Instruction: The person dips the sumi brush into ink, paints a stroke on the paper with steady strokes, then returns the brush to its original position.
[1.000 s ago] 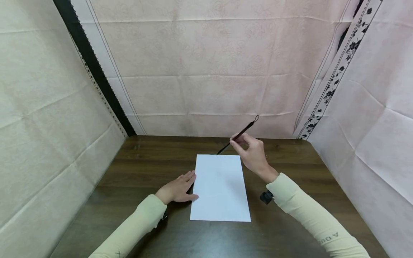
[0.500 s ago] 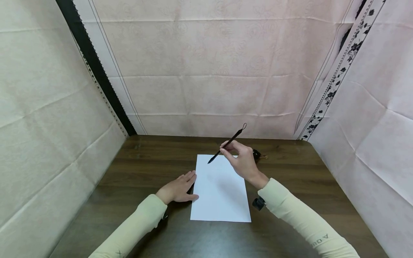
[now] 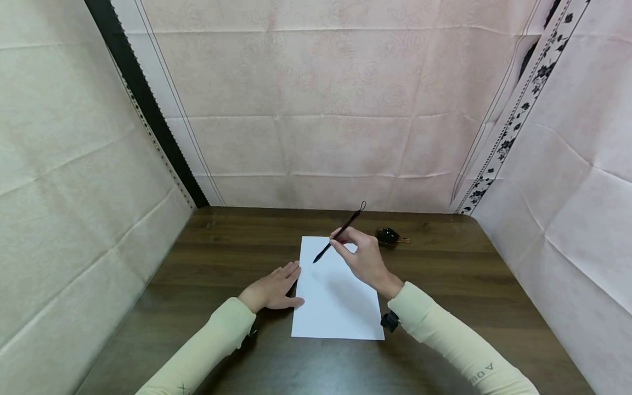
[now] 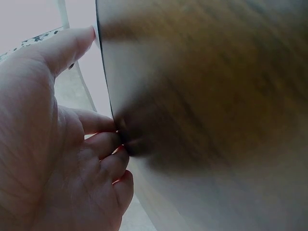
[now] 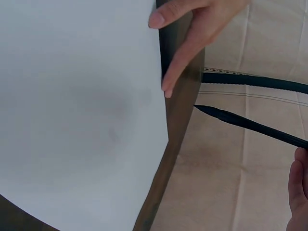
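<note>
The brush (image 3: 348,223) is being pinched by the right hand (image 3: 366,259), its long axis slanting down over the paper (image 3: 323,315) toward the outstretched left hand (image 3: 273,288).

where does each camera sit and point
Head: worn on head, facing forward and down at white rectangular paper; left hand, right hand, pale sleeves show.
Left wrist: worn there, facing brown wooden table; left hand shows.
Right wrist: worn there, facing paper; left hand, right fingers show.
Head and right wrist share the slim dark brush.
</note>
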Demonstrator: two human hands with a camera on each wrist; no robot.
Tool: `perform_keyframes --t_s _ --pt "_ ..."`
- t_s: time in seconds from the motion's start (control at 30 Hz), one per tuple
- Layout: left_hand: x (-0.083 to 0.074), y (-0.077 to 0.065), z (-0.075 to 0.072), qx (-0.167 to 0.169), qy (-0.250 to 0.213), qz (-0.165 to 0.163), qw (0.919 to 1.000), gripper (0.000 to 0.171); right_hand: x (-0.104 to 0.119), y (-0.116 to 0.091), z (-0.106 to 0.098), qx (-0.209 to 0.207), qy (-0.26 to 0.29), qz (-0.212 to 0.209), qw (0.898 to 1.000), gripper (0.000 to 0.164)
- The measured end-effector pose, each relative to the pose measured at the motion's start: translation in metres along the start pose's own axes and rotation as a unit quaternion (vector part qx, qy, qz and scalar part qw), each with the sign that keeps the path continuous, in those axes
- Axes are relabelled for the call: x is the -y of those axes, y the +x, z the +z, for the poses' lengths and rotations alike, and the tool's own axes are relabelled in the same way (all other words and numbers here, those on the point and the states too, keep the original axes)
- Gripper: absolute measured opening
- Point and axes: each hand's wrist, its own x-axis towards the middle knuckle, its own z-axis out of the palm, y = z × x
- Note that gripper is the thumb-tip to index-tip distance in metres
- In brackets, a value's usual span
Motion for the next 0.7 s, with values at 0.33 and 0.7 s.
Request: perform_keyframes --t_s 0.33,0.7 --pt "0.002 0.002 0.001 -0.001 -0.003 0.001 1.0000 0.094 0.001 -0.012 0.008 0.016 0.001 0.035 0.999 0.018" --pt "0.001 0.000 -0.001 -0.003 -0.008 0.003 1.0000 0.093 -0.003 -0.023 0.015 0.016 0.006 0.043 0.999 0.017"
